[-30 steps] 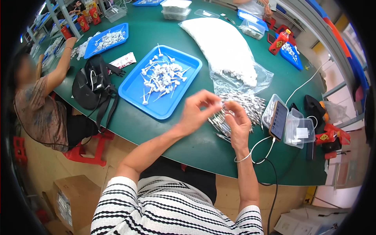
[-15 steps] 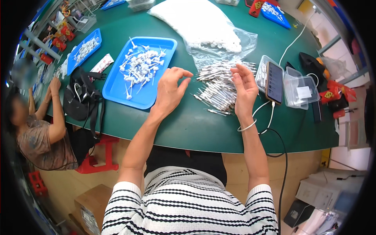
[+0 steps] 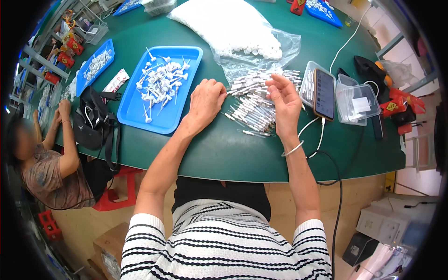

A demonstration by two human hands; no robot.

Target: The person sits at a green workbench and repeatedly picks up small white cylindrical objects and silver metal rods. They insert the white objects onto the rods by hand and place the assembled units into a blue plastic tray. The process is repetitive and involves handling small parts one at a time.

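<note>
My left hand [image 3: 206, 103] rests by the left edge of a pile of thin white-and-silver sticks [image 3: 254, 109], its fingers curled together; what they hold, if anything, is hidden. Over the right side of that pile is my right hand [image 3: 285, 105], palm turned inward, thumb and fingers bent close together at the tips. Anything between them is too small to make out. Left of my left hand lies a blue tray [image 3: 172, 122] holding many white-capped pieces with thin stems [image 3: 161, 86]. Beyond the sticks, a clear plastic bag [image 3: 289, 46] spills small white parts [image 3: 252, 46].
A phone [image 3: 325, 93] with a cable leans on a clear box [image 3: 310, 70] to the right, beside more clear containers [image 3: 357, 107]. A black bag [image 3: 91, 119] and another blue tray [image 3: 110, 49] lie leftward. At far left, a person [image 3: 56, 172] sits working.
My left hand's fingers have closed, and its tips have come to the left edge of the stick pile. My right hand has shifted slightly left and down, its fingers bending closer to the thumb.
</note>
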